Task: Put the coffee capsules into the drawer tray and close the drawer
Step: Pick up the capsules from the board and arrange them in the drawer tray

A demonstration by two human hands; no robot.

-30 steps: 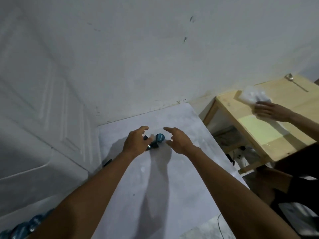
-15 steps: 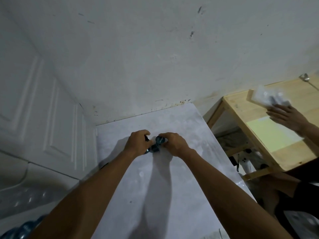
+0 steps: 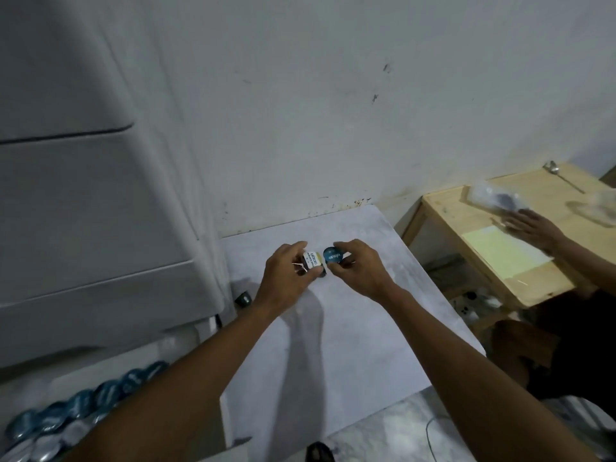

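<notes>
A: Gripping anything yet, over the pale grey marbled tabletop (image 3: 350, 345)?

B: Gripping, yes. Pinching a small capsule with a white-and-yellow printed lid (image 3: 315, 260) in the left hand (image 3: 285, 278), with thumb and curled fingers round it. Pinching a round blue-lidded capsule (image 3: 333, 257) in the right hand (image 3: 358, 270) the same way. Holding both side by side, nearly touching, above the far middle of the tabletop, with lids tilted toward the camera.

A: Differing how from a second ago?

B: Reaching then with both hands spread wide, either side of the little cluster. Closing in half a second later. Now clamping one each. Looking lifted clear of the tabletop, though not showing plainly enough for certainty.

A: Leaving anything behind?

B: Possibly leaving a dark shape just under the two held capsules, too shadowed for telling. Also leaving a small dark capsule (image 3: 243, 299) at the tabletop's left edge, apart from both hands.

A: Meaning what for the job?

B: Likely finishing the pick and starting the carry. Heading, probably, for the open white drawer tray (image 3: 40, 385) off the tabletop's near left corner, already carrying rows of blue and silver-lidded capsules (image 3: 76, 406). Needing a swing down and left, then a release into a free slot. Needing another trip for the stray, and closing the drawer after that.

A: Anything else going on?

B: Noticing another person's hand (image 3: 533, 226) off the tabletop's right side, pressing on clear plastic bags (image 3: 493, 198) on a light wooden table (image 3: 500, 271). Blurring, and not touching the capsules.
</notes>
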